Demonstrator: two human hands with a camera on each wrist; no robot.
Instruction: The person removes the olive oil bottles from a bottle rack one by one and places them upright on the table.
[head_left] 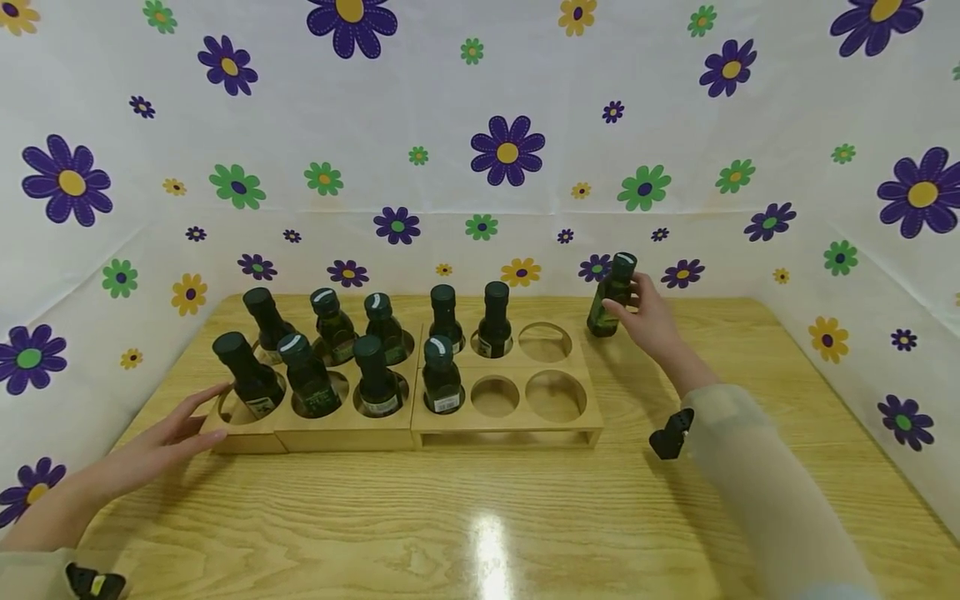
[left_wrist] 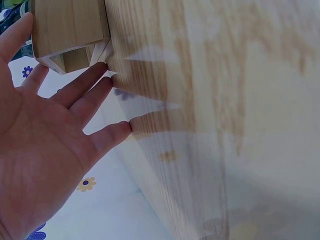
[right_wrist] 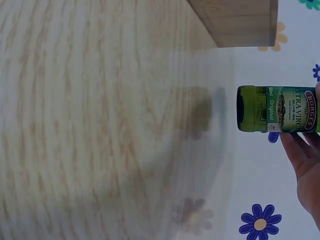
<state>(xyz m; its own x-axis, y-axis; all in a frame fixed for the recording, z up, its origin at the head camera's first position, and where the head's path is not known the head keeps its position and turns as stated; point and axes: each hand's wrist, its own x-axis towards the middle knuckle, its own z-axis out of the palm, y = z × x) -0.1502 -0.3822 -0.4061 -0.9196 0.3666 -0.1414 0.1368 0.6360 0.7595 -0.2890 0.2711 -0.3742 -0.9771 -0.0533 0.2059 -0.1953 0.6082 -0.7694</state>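
Observation:
My right hand [head_left: 651,315] grips a small olive oil bottle [head_left: 611,304] beyond the right end of a wooden bottle rack [head_left: 517,422]. In the right wrist view the bottle [right_wrist: 280,109] shows a green label, and its base is raised off the table. Several dark green bottles with dark caps stand in the rack's round holes, from its left end to its middle. At the rack's left end is my left hand [head_left: 161,442], fingers spread and extended, with fingertips right at the rack's edge. The left wrist view shows the palm [left_wrist: 45,125] beside the rack's end.
Three round holes at the rack's right end hold no bottle, among them the front corner hole [head_left: 555,398]. The rack stands on a wood-grain table [head_left: 360,517]. A white cloth [head_left: 420,100] with printed flowers hangs behind the table and along both sides.

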